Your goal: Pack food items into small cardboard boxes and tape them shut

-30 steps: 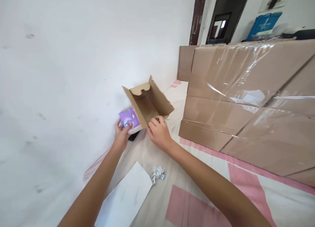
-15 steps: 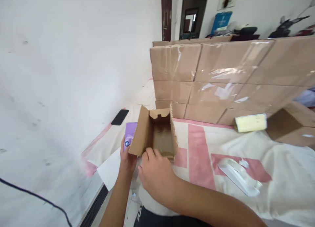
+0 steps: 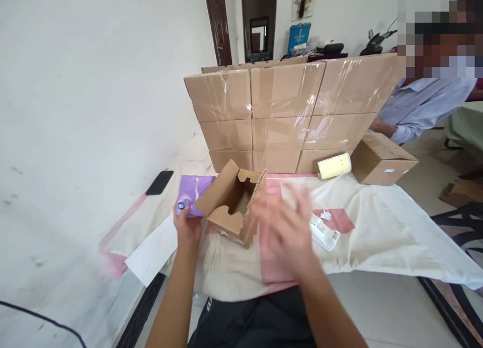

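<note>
My left hand (image 3: 187,227) is closed on the lower corner of a purple packet (image 3: 193,187) with a small blue round logo. The packet's right part is hidden behind the raised flap of an open cardboard box (image 3: 241,199). This small brown box stands on the cloth, turned at an angle, its flaps up and its inside showing. Just right of the box, my right hand (image 3: 285,227) is raised and blurred by motion, its fingers spread and nothing visible in them. A white tape dispenser (image 3: 325,233) lies partly behind that hand.
Taped cardboard boxes (image 3: 281,93) form a wall at the back. A yellow roll (image 3: 334,165) and a brown box (image 3: 385,159) stand at the right, near a person in a light shirt (image 3: 422,111). A black phone (image 3: 160,182) and a white sheet (image 3: 153,252) lie at the left.
My right hand has left the box's near edge and moved right, fingers opening. The box has turned, its near flap now showing. More of the purple packet shows. The view has swung right, bringing a person in.
</note>
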Available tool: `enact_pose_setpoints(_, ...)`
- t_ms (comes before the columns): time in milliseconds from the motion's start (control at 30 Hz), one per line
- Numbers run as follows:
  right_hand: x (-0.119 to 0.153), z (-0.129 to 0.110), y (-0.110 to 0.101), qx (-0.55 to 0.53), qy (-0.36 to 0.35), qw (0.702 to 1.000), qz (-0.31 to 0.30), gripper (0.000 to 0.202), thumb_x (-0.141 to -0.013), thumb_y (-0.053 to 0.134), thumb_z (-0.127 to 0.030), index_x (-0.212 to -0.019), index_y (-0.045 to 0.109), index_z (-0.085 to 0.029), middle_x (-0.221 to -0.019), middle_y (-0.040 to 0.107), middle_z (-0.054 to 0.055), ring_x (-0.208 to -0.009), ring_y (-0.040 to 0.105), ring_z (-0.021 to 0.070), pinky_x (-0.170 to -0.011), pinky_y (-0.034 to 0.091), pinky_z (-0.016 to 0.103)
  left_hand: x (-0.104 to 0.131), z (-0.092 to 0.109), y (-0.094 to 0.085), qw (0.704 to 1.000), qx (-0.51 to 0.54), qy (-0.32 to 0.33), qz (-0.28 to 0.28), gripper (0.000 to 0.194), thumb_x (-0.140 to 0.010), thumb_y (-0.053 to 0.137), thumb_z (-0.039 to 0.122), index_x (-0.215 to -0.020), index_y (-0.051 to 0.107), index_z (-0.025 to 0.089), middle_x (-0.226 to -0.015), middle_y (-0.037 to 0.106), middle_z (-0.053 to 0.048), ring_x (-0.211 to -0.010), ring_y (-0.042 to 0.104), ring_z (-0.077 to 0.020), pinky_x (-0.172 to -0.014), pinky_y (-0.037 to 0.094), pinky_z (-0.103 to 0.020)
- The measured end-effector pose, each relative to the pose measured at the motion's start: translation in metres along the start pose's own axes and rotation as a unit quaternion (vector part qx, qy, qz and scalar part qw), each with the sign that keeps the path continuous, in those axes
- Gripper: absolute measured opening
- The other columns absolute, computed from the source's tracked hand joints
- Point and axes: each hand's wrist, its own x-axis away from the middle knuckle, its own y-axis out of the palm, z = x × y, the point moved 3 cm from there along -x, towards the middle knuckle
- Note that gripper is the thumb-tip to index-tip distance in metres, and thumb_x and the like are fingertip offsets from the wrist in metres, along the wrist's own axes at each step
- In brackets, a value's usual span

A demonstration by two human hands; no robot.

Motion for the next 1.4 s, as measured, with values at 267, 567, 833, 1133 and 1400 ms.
enact_pose_setpoints(267,-0.026,0.109,0.031,0.125,0.008,0.959,-0.253,0.025,-0.091,0.058,-0.008,-0.100,0.074,-0.024,-0.135,0.068,0.008,-0.147,0.038,0.0363,-0.119,0.008,0.077,-0.006,0.069,0.004,0.994,0.014,0.108,-0.002,0.035,-0.072,0.070,0.036,-0.106,0.066,0.028,-0.125,0.071,-0.002,-0.135,0.057,-0.0259,-0.107,0.054,-0.038)
enact_pose_setpoints(567,0.023,0.031,0.015,0.137,0.070,0.964,-0.215,0.017,-0.098,0.059,-0.014,-0.107,0.071,-0.021,-0.100,0.070,0.008,-0.099,0.052,0.0274,-0.095,0.031,0.048,0.014,0.102,0.016,0.990,0.009,0.133,-0.050,0.032,-0.081,0.068,0.038,-0.111,0.070,0.028,-0.133,0.069,0.001,-0.142,0.052,-0.0280,-0.116,0.050,-0.041)
enact_pose_setpoints(833,0.020,0.004,0.009,0.041,0.114,0.968,-0.217,0.018,-0.103,0.054,-0.014,-0.102,0.070,-0.020,-0.098,0.067,0.006,-0.098,0.057,0.0238,-0.085,0.035,0.040,-0.001,0.083,0.058,0.984,-0.102,0.041,-0.137,0.049,-0.067,0.079,0.048,-0.106,0.067,0.023,-0.104,0.071,-0.001,-0.101,0.067,-0.0215,-0.085,0.057,-0.030)
enact_pose_setpoints(1133,0.034,0.012,0.006,-0.041,0.061,0.971,-0.228,0.020,-0.105,0.049,-0.011,-0.102,0.067,-0.019,-0.098,0.062,0.006,-0.095,0.052,0.0225,-0.084,0.043,0.036,0.004,0.048,0.117,0.846,-0.310,-0.090,-0.424,0.040,-0.063,0.090,0.032,-0.100,0.079,0.020,-0.100,0.075,-0.008,-0.093,0.069,-0.0285,-0.077,0.055,-0.034)
enact_pose_setpoints(1400,0.039,0.015,0.007,-0.027,0.054,0.975,-0.214,0.020,-0.104,0.049,-0.010,-0.097,0.067,-0.018,-0.095,0.058,0.007,-0.092,0.049,0.0220,-0.081,0.043,0.035,-0.001,0.036,0.137,0.722,-0.423,-0.083,-0.541,0.040,-0.073,0.083,0.045,-0.108,0.080,0.025,-0.114,0.078,-0.007,-0.112,0.068,-0.0330,-0.094,0.053,-0.038)
